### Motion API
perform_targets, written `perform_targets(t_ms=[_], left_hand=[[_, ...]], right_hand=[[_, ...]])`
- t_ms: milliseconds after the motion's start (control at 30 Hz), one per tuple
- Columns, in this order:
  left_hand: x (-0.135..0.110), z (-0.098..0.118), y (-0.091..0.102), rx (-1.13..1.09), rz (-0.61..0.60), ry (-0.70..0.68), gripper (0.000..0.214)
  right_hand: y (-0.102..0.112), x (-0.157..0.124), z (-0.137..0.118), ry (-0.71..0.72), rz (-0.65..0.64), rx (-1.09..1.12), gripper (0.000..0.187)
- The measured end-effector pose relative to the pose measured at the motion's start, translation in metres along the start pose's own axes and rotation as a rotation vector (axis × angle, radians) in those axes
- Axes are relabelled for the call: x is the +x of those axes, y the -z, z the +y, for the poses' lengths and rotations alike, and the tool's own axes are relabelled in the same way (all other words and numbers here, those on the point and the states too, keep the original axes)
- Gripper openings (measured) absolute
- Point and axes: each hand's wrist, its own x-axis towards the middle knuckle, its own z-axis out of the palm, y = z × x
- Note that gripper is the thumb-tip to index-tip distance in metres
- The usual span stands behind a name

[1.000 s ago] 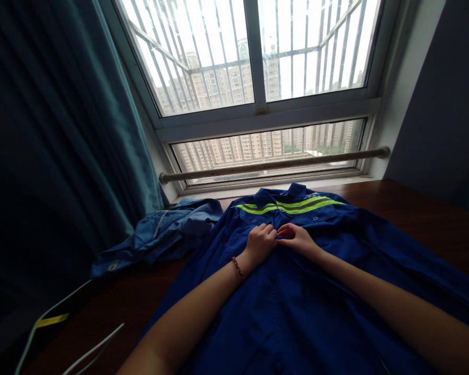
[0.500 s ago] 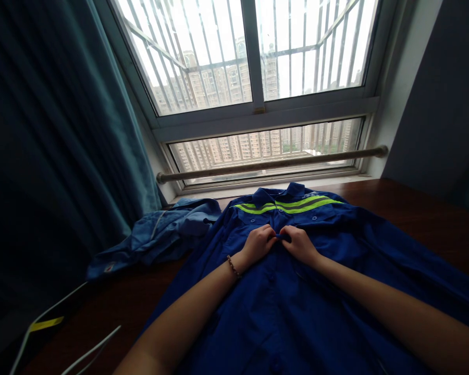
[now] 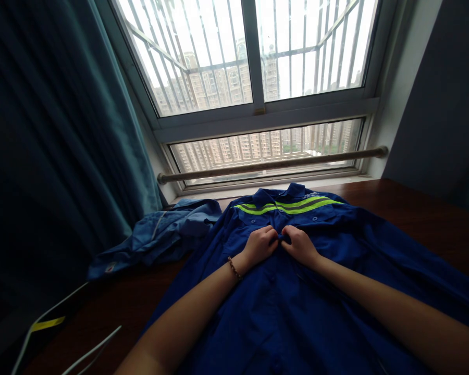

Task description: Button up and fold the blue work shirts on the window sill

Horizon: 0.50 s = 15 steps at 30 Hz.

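Observation:
A dark blue work shirt (image 3: pixel 316 281) is spread out with its collar toward the window. Yellow-green reflective tape (image 3: pixel 310 204) crosses its chest above two buttoned pockets. My left hand (image 3: pixel 261 243), with a beaded bracelet on the wrist, pinches the front placket just below the chest. Close beside it, my right hand (image 3: pixel 299 243) pinches the same placket from the other side. A small fold of blue cloth is raised between the fingertips. Any button there is hidden by my fingers.
A lighter blue garment (image 3: pixel 152 237) lies crumpled to the left on the brown wooden surface (image 3: pixel 406 205). Behind it hangs a teal curtain (image 3: pixel 113 130). A metal rail (image 3: pixel 273 165) crosses the barred window. A white cable (image 3: pixel 50 310) with a yellow tag runs at lower left.
Both hands have shifted very slightly to the right, still pinching the shirt's placket. The shirt and the other garment lie as before.

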Motion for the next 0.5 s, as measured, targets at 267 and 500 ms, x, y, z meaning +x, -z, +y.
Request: perform_targets(t_ms=[267,500], left_hand=[[0.001,-0.002,-0.005,0.049,-0.010,0.168,0.006],[0.002,-0.007,-0.010,0.046,-0.079,0.146,0.011]], right_hand=[[0.002,-0.003,-0.006,0.101,-0.033,-0.066,0.014],[-0.004,-0.004,-0.002,0.073,-0.088,-0.167,0.014]])
